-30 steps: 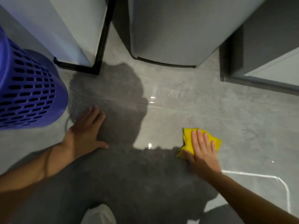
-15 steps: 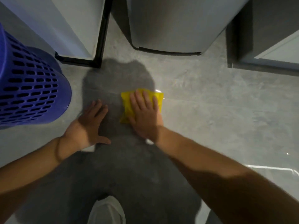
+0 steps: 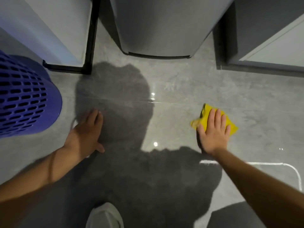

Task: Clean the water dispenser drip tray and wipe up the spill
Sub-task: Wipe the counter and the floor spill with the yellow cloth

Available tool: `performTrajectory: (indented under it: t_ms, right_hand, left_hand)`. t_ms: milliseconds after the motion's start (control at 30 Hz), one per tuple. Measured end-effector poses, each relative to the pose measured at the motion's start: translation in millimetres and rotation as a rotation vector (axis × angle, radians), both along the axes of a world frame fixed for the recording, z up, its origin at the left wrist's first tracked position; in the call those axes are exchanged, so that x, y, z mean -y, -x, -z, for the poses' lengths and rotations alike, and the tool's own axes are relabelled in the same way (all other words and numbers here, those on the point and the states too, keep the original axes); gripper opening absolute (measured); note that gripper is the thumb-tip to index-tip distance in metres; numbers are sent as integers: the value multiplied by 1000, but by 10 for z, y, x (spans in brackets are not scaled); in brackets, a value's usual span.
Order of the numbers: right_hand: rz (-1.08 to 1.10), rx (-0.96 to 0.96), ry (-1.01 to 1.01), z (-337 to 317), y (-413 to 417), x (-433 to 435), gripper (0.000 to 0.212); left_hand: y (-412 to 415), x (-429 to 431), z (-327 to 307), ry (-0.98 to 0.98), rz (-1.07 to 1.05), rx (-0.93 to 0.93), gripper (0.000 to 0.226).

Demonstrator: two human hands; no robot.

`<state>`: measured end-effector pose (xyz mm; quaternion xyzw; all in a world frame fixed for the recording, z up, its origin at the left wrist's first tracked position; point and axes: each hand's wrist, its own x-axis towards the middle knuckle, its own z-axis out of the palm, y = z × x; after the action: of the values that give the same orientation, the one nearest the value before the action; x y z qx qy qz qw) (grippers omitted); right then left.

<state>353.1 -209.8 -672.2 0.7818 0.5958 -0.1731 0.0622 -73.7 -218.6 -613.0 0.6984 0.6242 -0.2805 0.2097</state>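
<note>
Grey glossy tile floor [image 3: 181, 83] across whole view; one grout line [image 3: 123, 100] running left to right, small light glints on tiles.
Top centre: base of tall grey appliance [image 3: 158, 30], standing on floor.
Top left: white cabinet [image 3: 54, 27], edged by black frame [image 3: 89, 38].
Top right: corner of dark cabinet [image 3: 263, 22].
Left edge: purple perforated basket [image 3: 24, 96], on floor.
Centre tiles under large dark shadow of person.
Two bare forearms reaching in from bottom corners.
Bottom centre: toe of white shoe [image 3: 105, 216].
Left grip [image 3: 85, 135]: released, palm down flat on floor, fingers together pointing away, thumb out to side; near basket, grasping nothing.
Right grip [image 3: 213, 134]: released, straight fingers slightly spread, pressing flat on yellow cloth [image 3: 205, 115].
Cloth: crumpled, on floor right of centre, in front of appliance base and off to its right, well apart from left grip; yellow edges showing past fingertips and at both sides of palm.
</note>
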Motion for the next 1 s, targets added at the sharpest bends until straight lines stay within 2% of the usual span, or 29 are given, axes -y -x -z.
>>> performTrajectory:
  t_ms: [67, 133, 233, 333, 433, 500, 600, 667, 733, 833, 900, 1000]
  right_hand:
    - [73, -20, -24, 68, 183, -644, 85]
    - [53, -46, -38, 135, 518, -1190, 88]
    - [-185, -82, -67, 175, 1329, -1454, 89]
    - [-496, -146, -143, 150, 2020, -1071, 76]
    - [-705, -254, -239, 116, 2073, -378, 54]
    - [-733, -314, -276, 49, 1816, 125, 39]
    - [-715, -240, -121, -172, 1391, 684, 33]
    - [-542, -252, 95, -425, 1155, 891, 43]
    - [-279, -324, 276, -774, 932, 1012, 45]
    - [286, -610, 262, -1519, 739, 1145, 13]
    - [558, -694, 222, -2152, 691, 1205, 19]
    - [870, -818, 245, -3344, 634, 1297, 23]
  left_hand:
    - [-42, -9, -13, 3, 36, -39, 143]
    - [-66, -27, -23, 27, 60, -71, 143]
    - [-35, -48, -1, 82, -3, -43, 142]
    - [10, -48, 49, 88, -23, -18, 142]
    - [19, -33, 79, 74, -29, -21, 145]
    - [-2, -10, 67, 26, -15, -13, 146]
    - [-82, 8, -35, -33, 36, -52, 136]
    - [-132, 8, -193, 26, -1, -55, 131]
    - [-177, 10, -459, 153, -54, 4, 114]
    - [-332, 129, -1064, 440, -141, 165, 67]
    - [-471, 253, -1588, 508, -203, 262, 51]
    - [-625, 392, -2648, 443, -237, 331, 46]
